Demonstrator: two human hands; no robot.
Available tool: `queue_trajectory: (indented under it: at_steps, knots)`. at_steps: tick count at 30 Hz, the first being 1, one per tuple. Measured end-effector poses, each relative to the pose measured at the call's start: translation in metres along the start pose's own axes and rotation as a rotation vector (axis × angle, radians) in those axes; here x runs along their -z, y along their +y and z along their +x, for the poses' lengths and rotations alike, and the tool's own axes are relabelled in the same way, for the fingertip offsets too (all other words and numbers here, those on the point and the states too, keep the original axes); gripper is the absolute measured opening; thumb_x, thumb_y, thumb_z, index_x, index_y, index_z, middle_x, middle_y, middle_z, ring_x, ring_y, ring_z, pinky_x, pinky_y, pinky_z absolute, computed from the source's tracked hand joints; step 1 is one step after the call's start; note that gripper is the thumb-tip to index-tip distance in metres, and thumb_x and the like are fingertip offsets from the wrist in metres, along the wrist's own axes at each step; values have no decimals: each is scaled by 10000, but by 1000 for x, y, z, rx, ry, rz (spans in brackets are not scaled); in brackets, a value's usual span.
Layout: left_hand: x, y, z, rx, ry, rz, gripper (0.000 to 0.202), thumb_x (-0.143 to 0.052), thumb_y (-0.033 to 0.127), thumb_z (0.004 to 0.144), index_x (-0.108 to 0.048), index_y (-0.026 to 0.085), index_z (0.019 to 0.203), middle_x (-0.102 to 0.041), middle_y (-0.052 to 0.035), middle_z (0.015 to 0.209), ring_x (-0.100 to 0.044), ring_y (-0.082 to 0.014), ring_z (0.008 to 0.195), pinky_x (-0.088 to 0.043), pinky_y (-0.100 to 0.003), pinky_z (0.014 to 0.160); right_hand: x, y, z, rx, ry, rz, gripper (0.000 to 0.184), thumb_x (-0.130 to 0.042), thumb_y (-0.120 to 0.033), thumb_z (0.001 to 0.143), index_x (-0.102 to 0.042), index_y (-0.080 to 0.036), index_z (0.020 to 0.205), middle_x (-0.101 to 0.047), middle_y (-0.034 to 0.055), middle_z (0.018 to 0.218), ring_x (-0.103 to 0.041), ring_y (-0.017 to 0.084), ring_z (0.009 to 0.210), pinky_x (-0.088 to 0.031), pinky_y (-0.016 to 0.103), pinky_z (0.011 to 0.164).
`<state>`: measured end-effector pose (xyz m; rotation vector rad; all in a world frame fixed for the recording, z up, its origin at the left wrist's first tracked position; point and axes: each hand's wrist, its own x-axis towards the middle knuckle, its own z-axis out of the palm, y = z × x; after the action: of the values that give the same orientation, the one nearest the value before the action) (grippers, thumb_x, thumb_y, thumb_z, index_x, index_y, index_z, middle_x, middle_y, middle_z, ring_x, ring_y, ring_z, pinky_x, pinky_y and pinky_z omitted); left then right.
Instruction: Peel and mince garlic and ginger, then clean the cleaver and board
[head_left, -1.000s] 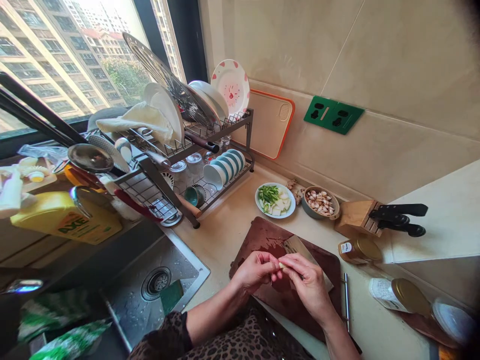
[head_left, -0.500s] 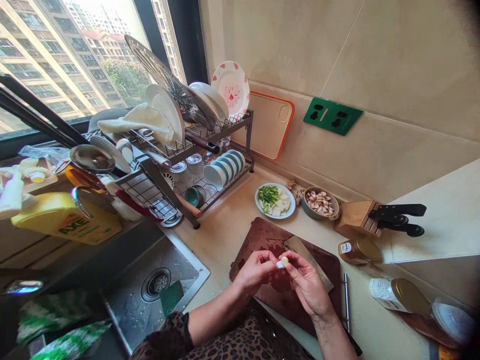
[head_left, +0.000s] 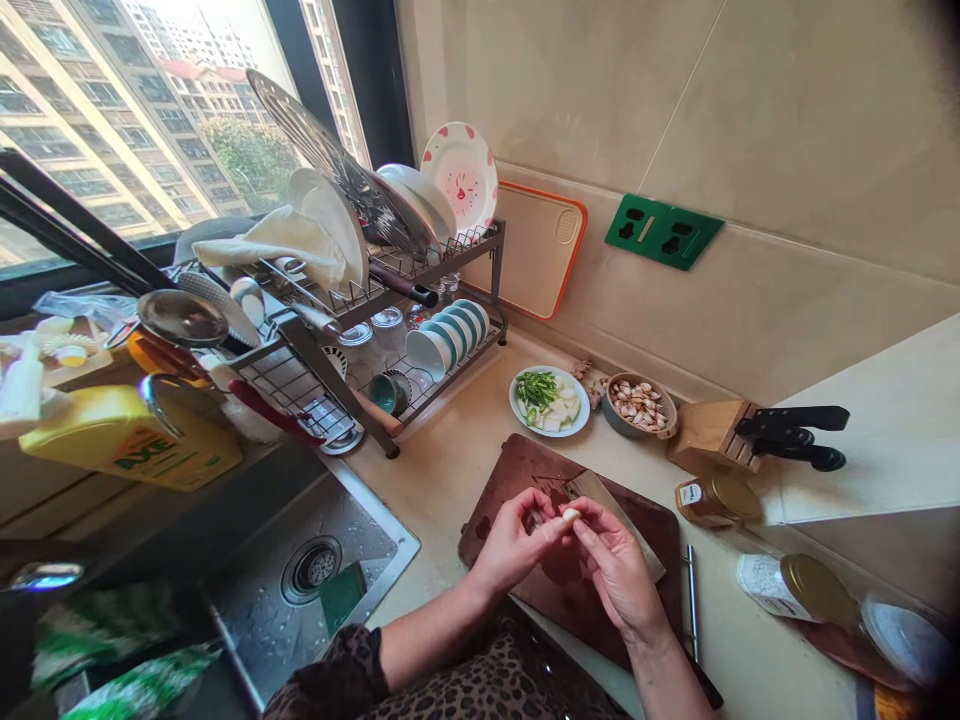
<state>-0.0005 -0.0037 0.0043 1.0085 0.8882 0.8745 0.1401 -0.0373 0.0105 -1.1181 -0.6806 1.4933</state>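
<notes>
Above the dark brown cutting board point(head_left: 517, 475), both hands meet at a small pale garlic clove point(head_left: 571, 515). My right hand point(head_left: 611, 560) pinches the clove between thumb and fingers. The fingertips of my left hand point(head_left: 517, 540) are closed on the clove's near side, partly hiding it. A cleaver point(head_left: 634, 540) lies flat on the board behind my right hand, its handle showing by the lower right edge. Beyond the board, a white plate point(head_left: 550, 431) holds chopped green pieces and white slices. Beside it a grey-green bowl point(head_left: 628, 428) is full of garlic cloves in their skins.
A wooden knife block point(head_left: 701, 435) stands right of the bowl, with jars point(head_left: 716, 500) nearer. On the left are a metal sink point(head_left: 262, 620) and a two-tier dish rack point(head_left: 442, 270) loaded with dishes. Ginger point(head_left: 589, 378) lies behind the plate.
My left thumb and fingers have shifted and closed in over the garlic clove, so less of it shows. The board, cleaver, plate and bowl stay in place.
</notes>
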Motion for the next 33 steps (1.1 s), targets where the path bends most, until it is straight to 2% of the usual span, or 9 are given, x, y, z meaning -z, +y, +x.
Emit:
queue_trajectory:
  at_steps: [3, 5, 8, 12, 17, 26, 30, 33]
  knots:
    - [1, -5, -1, -65, 49, 82, 430, -769, 482, 620, -541, 167, 803, -566, 18, 693, -483, -93, 582, -369, -190, 523, 1, 3, 0, 45, 51, -86, 262, -756, -341, 722, -677, -245, 953, -708, 13, 918, -659, 169, 804, -523, 310, 781]
    - [2, -7, -1, -59, 50, 108, 387, -741, 485, 658, -558, 163, 772, -560, 18, 664, -482, -98, 574, -372, -196, 526, 2, 4, 0, 51, 64, -94, 274, -766, -340, 710, -683, -244, 952, -709, 12, 916, -654, 169, 822, -521, 303, 787]
    - [3, -5, 0, -35, 18, 88, 361, -686, 494, 716, -559, 157, 733, -547, 17, 628, -464, -92, 540, -357, -198, 510, 0, 2, 0, 11, 86, -25, 288, -802, -333, 663, -702, -239, 917, -712, 9, 881, -643, 144, 770, -527, 265, 725]
    - [3, 1, 0, -10, -11, 31, 369, -697, 488, 705, -538, 156, 726, -537, 25, 615, -434, -75, 505, -329, -190, 488, 1, -1, 1, -56, 85, 78, 306, -836, -305, 613, -722, -222, 885, -711, 14, 851, -623, 119, 723, -520, 227, 654]
    - [3, 2, -1, 19, -35, 10, 361, -681, 483, 717, -534, 155, 747, -539, 22, 631, -443, -71, 504, -336, -182, 479, 6, -1, 1, -109, 66, 111, 301, -831, -276, 628, -718, -216, 901, -703, 8, 836, -613, 101, 699, -501, 194, 601]
    - [3, 1, 3, 17, 102, -42, 229, -612, 345, 745, -446, 188, 725, -534, 40, 641, -436, -59, 470, -339, -153, 414, 8, -4, -2, -240, 24, 277, 303, -837, -256, 620, -711, -202, 890, -673, -7, 776, -599, 83, 634, -494, 189, 561]
    - [3, 6, 2, 14, 66, -62, 189, -586, 335, 750, -532, 183, 849, -560, 34, 666, -446, -65, 464, -356, -158, 402, 9, -5, -4, -232, 39, 244, 299, -839, -281, 614, -708, -229, 878, -678, -10, 794, -652, 131, 707, -533, 236, 609]
    - [2, 7, 0, 64, 31, -19, 232, -578, 382, 766, -593, 153, 800, -557, 16, 650, -434, -61, 457, -343, -161, 396, 9, -5, -5, -163, 49, 167, 291, -837, -287, 613, -712, -230, 870, -678, -8, 804, -656, 139, 737, -538, 251, 653]
